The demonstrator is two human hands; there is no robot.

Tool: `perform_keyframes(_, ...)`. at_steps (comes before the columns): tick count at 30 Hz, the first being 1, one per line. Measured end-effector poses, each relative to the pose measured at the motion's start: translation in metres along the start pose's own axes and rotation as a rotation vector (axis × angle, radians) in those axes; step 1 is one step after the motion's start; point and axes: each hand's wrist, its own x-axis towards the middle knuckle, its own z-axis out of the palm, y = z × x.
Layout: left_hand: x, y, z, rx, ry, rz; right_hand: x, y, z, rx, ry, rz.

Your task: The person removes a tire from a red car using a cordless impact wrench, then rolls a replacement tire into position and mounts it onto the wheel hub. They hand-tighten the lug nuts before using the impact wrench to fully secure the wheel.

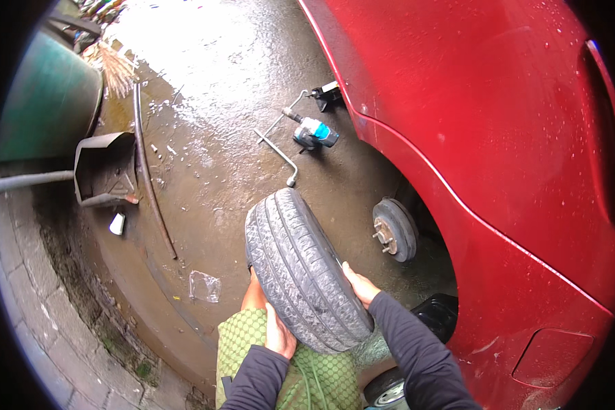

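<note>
Grey tyre (306, 273) between the hands (279, 333) (362, 287); red car (458, 102) right of them; blue-and-black power tool (318, 131) beyond; green scale-patterned shorts (244, 333) below.

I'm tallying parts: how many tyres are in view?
2: one tyre held between the left hand and right hand, and a second tyre, partly cut off by the lower edge, right of the green shorts. More may be hidden behind the red car.

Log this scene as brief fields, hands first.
Left hand: on the left side of the tire
Right hand: on its right side
Tire: between both hands, grooved tread facing the camera
Car: red; bare brake drum, studs showing
Floor: wet-looking; teal-and-black power tool beside bent metal wrench
Left edge: dustpan near green container
</note>
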Motion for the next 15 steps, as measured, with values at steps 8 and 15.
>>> perform_keyframes(8,0.005,0.016,0.037,0.128,-0.142,-0.336,-0.038,-0.005,-0.023,0.324,-0.041,-0.147)
perform_keyframes(15,0.074,-0.018,0.071,0.162,-0.292,-0.505,-0.044,-0.024,-0.080,0.318,0.333,-0.411)
